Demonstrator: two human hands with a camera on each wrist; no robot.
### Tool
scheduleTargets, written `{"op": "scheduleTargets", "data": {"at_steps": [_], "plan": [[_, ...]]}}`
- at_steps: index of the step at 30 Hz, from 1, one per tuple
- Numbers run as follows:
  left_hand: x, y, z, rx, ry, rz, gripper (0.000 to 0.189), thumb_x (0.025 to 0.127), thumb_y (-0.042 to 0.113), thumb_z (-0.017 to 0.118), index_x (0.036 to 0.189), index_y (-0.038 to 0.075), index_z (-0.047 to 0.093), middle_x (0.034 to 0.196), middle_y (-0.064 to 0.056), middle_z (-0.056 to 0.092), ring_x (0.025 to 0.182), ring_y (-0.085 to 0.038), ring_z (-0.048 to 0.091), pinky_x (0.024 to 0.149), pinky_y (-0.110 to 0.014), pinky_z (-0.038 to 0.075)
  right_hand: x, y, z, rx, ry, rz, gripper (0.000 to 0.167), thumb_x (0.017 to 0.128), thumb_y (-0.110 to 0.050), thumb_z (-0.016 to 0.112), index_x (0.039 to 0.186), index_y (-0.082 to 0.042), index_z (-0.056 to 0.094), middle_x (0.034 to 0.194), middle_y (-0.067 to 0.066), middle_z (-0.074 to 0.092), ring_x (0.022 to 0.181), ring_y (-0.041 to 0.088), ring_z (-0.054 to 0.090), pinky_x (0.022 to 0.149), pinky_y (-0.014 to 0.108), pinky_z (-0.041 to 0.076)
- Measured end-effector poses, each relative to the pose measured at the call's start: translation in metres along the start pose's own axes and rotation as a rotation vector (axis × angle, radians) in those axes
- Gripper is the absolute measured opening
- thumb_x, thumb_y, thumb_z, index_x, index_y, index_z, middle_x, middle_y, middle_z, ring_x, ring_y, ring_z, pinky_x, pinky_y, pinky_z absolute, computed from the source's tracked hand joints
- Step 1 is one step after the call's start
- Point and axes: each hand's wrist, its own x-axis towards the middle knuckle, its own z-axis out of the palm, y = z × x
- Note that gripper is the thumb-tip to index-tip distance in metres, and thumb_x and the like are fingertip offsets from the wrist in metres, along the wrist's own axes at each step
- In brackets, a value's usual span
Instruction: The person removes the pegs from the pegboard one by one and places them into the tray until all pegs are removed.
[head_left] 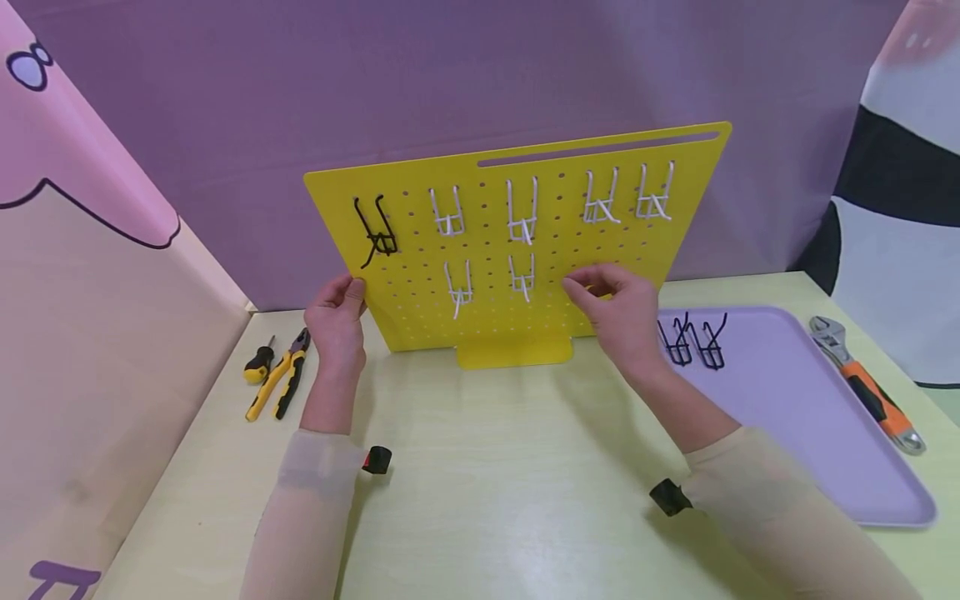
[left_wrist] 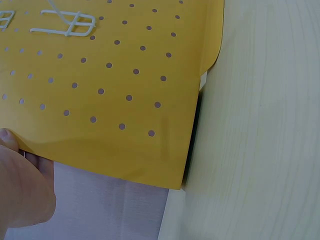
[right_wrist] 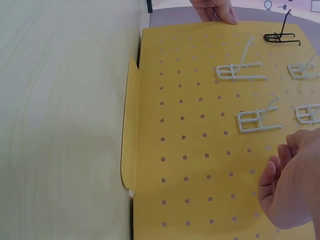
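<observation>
A yellow pegboard (head_left: 420, 312) stands on the table, tilted in the head view. My left hand (head_left: 335, 321) grips its left edge between thumb and fingers, seen also at the lower left of the left wrist view. A black wire hook (head_left: 381, 242) hangs at the board's upper left. White wire hooks (head_left: 522, 229) fill the rest of the top row, and two more white hooks (head_left: 459, 294) hang below. My right hand (head_left: 618, 308) is in front of the board's lower right, fingers loosely bent, thumb near forefinger, with nothing visible between them. Beside it in the right wrist view is a white hook (right_wrist: 259, 121).
To the right lies a lilac tray (head_left: 810, 417) with two black wire hooks (head_left: 707, 346) at its far left corner. An adjustable wrench (head_left: 870, 387) rests along its right rim. Pliers (head_left: 281, 375) and a short screwdriver (head_left: 259, 364) lie left of the board.
</observation>
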Motion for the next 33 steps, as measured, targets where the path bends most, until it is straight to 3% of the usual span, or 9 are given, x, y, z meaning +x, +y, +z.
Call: {"op": "scheduleTargets", "data": {"at_steps": [15, 33], "plan": [[0.002, 0.000, -0.002, -0.001, 0.001, -0.038, 0.029, 0.090, 0.018, 0.074, 0.114, 0.002, 0.074, 0.106, -0.008, 0.070, 0.098, -0.019, 0.069, 0.092, -0.029, 0.055, -0.003, -0.009, 0.009, 0.025, -0.041, 0.060, 0.026, 0.093, -0.029, 0.076, 0.104, -0.005, 0.076, 0.094, 0.007, 0.068, 0.083, 0.020, 0.054, 0.055, 0.018, 0.043], [0.001, -0.001, -0.001, -0.011, -0.001, -0.029, 0.027, 0.091, 0.017, 0.074, 0.114, 0.002, 0.074, 0.104, -0.007, 0.070, 0.097, -0.018, 0.069, 0.092, -0.029, 0.056, 0.001, 0.000, 0.035, 0.055, 0.090, -0.010, 0.018, 0.091, -0.020, 0.079, 0.099, -0.004, 0.076, 0.085, 0.007, 0.069, 0.075, 0.018, 0.055, 0.055, 0.020, 0.043]]}}
